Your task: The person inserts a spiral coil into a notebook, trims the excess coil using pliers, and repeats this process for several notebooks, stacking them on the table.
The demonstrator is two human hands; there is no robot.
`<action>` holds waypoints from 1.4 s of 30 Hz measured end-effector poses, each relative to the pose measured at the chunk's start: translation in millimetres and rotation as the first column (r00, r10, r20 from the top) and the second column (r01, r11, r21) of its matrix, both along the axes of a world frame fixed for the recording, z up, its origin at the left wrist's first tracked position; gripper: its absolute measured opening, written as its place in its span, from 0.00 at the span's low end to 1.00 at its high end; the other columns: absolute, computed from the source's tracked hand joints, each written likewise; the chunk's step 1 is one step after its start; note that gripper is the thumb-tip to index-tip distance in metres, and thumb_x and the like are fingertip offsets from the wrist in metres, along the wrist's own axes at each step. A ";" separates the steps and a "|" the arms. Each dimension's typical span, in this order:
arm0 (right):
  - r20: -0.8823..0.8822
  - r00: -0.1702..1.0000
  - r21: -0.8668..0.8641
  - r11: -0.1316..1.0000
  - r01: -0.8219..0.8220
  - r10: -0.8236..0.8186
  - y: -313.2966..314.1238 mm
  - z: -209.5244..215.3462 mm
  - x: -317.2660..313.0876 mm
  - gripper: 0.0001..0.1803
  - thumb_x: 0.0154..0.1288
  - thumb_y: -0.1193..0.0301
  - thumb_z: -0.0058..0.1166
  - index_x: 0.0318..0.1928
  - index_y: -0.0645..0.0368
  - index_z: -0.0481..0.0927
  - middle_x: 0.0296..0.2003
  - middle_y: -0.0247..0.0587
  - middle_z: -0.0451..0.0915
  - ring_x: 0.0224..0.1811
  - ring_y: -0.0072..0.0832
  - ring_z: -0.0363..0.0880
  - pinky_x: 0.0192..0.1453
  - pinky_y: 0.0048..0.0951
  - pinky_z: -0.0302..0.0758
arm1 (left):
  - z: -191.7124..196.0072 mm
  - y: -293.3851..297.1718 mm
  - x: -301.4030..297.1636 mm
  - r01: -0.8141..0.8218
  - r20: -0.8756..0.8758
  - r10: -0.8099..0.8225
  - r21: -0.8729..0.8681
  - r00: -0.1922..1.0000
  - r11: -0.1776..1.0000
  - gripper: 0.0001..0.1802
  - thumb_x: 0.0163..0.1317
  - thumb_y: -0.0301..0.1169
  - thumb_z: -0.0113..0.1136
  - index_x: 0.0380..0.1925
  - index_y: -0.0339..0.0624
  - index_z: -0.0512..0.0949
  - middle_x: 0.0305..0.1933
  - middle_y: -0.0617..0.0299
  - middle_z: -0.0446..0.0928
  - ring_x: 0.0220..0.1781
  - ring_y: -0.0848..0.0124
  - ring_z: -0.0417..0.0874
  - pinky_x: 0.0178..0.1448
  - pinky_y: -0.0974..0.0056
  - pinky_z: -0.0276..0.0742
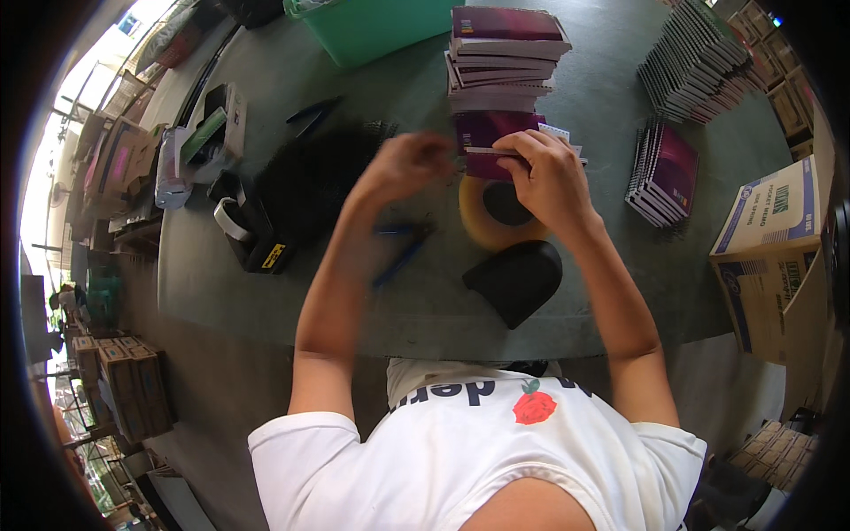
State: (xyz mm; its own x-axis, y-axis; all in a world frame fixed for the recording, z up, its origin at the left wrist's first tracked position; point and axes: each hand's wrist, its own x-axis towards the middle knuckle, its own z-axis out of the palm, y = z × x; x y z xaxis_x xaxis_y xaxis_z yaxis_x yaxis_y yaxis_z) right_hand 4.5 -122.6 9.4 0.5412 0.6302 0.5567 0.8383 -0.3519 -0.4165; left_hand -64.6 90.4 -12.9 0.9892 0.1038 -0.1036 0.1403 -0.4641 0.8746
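Note:
My right hand (553,170) pinches a small notebook (485,165) with a purple cover, its fingers bent over the upper edge. Just left of it, my left hand (414,164) is smeared by motion, so its fingers cannot be made out. Beyond both hands rises an uneven stack of purple-covered notebooks (509,66). A wide yellowish tape roll (478,221) lies under the right hand, with a rounded black object (518,279) nearer to me. Blue-handled pliers (400,252) rest below my left hand. A heap of black binding coils (310,181) spreads beside my left forearm.
Spiral-bound notebooks stand in a small stack (666,173) at right and a taller stack (695,62) behind. A cardboard box (766,257) is at the right edge. A tape dispenser (252,230), another pair of pliers (312,113) and a green bin (376,35) occupy the left and back.

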 end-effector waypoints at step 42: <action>0.167 0.974 -0.099 0.981 0.169 -0.151 33.4 -9.7 -3.5 0.13 0.52 0.58 0.62 0.26 0.54 0.79 0.22 0.34 0.81 0.29 0.32 0.80 0.36 0.34 0.71 | 77.9 68.0 -51.6 -0.705 0.724 0.421 0.125 0.546 0.698 0.10 0.57 0.24 0.55 0.40 0.41 0.78 0.29 0.58 0.79 0.32 0.70 0.81 0.40 0.66 0.78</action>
